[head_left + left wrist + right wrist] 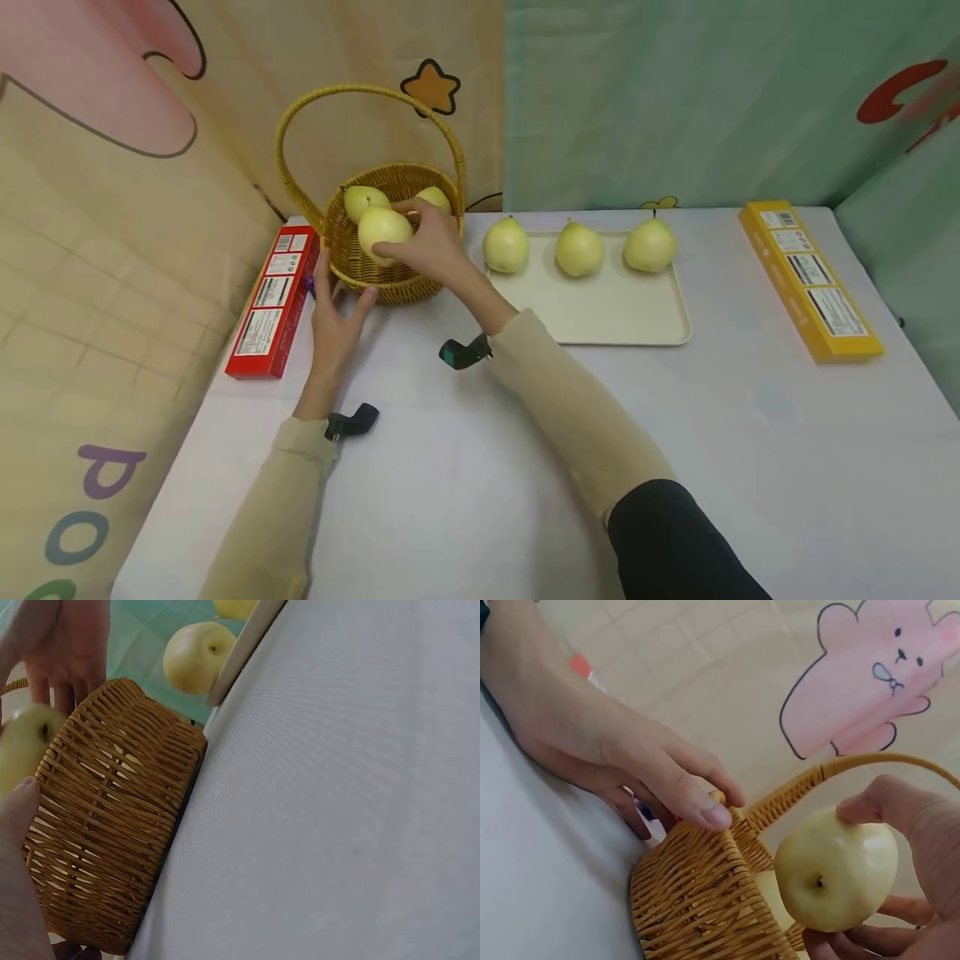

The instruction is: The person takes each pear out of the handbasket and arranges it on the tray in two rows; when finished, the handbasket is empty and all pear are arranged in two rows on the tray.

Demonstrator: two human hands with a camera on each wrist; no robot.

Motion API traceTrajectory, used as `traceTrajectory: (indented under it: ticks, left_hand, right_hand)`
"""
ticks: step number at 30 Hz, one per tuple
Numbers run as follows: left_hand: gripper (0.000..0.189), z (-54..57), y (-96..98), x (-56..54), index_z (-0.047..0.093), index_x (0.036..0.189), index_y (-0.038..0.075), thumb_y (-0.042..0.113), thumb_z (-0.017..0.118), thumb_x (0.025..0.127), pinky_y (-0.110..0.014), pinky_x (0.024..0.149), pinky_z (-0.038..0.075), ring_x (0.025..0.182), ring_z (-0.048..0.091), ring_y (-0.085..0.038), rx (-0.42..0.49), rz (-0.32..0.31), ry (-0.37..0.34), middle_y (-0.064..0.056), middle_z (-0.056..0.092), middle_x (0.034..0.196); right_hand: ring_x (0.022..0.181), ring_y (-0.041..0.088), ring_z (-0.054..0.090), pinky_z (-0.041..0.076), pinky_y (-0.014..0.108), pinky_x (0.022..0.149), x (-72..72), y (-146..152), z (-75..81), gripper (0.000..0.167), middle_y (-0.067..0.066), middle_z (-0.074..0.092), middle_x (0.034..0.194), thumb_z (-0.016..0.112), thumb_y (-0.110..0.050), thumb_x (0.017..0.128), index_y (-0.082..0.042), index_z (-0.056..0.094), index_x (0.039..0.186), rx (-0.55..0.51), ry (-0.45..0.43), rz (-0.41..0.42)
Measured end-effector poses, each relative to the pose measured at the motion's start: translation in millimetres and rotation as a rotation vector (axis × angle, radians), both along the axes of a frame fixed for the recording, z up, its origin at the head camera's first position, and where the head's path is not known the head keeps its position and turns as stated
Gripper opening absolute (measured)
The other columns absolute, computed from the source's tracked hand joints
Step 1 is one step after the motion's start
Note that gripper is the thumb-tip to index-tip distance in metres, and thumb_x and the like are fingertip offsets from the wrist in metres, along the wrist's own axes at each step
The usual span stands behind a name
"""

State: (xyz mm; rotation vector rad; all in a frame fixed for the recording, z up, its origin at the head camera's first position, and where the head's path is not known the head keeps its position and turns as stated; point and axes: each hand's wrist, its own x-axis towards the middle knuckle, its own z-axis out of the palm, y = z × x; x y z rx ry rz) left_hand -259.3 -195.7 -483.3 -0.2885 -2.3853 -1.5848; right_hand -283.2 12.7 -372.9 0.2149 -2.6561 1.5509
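Observation:
Over the mouth of the wicker basket (408, 292), my right hand (435, 242) holds a pale yellow-green pear (384, 233) between thumb and fingers. Two more pears lie inside, one at the back left (365, 202) and another (433, 198) partly behind the right hand. My left hand (335, 321) grips the basket at its near left side. Its thumb (709, 814) lies on the rim in the right wrist view, while the other fingers reach along the outer wall. The right wrist view shows the held pear (836, 874) close above the rim, its dimpled end facing the camera.
Right of the basket, a cream tray (592, 321) bears three pears in a row along its far edge. A red box (273, 304) lies just left of the basket, a yellow box (812, 283) at the far right. The tall basket handle (367, 88) arches above the right hand.

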Motion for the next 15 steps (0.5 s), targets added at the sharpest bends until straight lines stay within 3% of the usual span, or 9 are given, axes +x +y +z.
traceTrajectory:
  ticks: [10, 15]
  left_hand:
    - [0.093, 2.1, 0.7, 0.4, 0.015, 0.170, 0.032, 0.029, 0.074, 0.099, -0.044, 0.130, 0.030, 0.158, 0.031, -0.023, 0.007, 0.005, -0.004, 0.008, 0.020, 0.175]
    - [0.093, 1.5, -0.8, -1.1, 0.014, 0.170, 0.031, 0.029, 0.074, 0.099, -0.046, 0.130, 0.029, 0.158, 0.031, -0.024, 0.007, -0.010, 0.002, 0.007, 0.019, 0.176]
  right_hand:
    - [0.132, 0.023, 0.063, 0.056, 0.043, 0.106, 72.7, 57.6, -3.5, 0.074, 0.009, 0.065, 0.144, 0.089, -0.036, 0.083, -0.014, 0.057, 0.147, -0.235, -0.039, -0.164]
    - [0.126, 0.021, 0.065, 0.056, 0.045, 0.103, 100.0, 81.3, -16.3, 0.078, 0.008, 0.071, 0.135, 0.090, -0.038, 0.082, -0.016, 0.055, 0.148, -0.223, -0.105, -0.253]
